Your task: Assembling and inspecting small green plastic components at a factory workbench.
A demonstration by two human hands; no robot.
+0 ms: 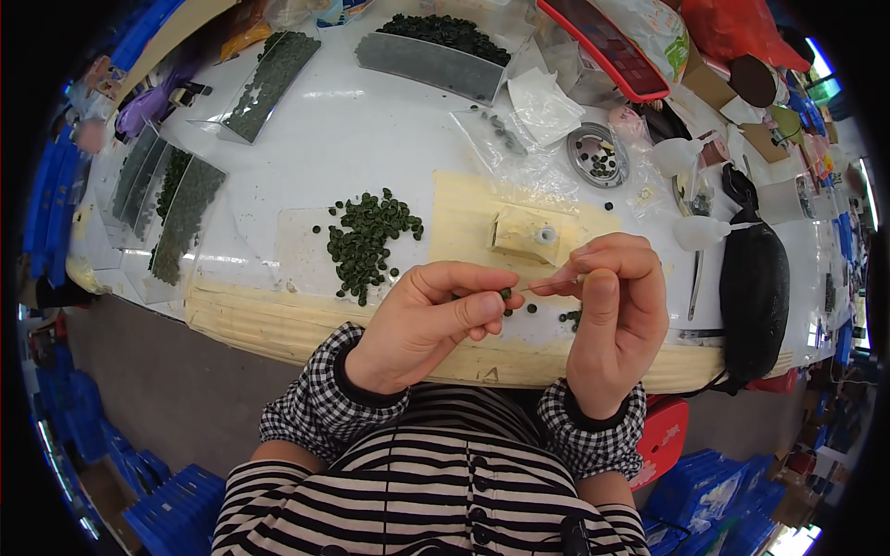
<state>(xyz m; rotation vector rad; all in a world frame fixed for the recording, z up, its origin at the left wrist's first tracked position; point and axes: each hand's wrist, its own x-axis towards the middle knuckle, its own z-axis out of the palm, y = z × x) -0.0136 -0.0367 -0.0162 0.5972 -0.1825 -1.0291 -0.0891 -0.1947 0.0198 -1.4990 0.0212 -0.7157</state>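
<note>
While left hand (422,320) pinches bead (505,294), right hand (616,310) grips needle (547,285); I see pile (366,243) left on surface (371,139).

Dark green beads (366,243), white table (371,139), black-and-white checked cuffs (311,408)

free: bare white table (371,139) | blocked: bead pile (366,243), wooden block (526,233)

The single head view looks steeply down from the person's head, close above the white table (371,139). Its fisheye bends the table edge; forearms enter from the lower frame.
</note>
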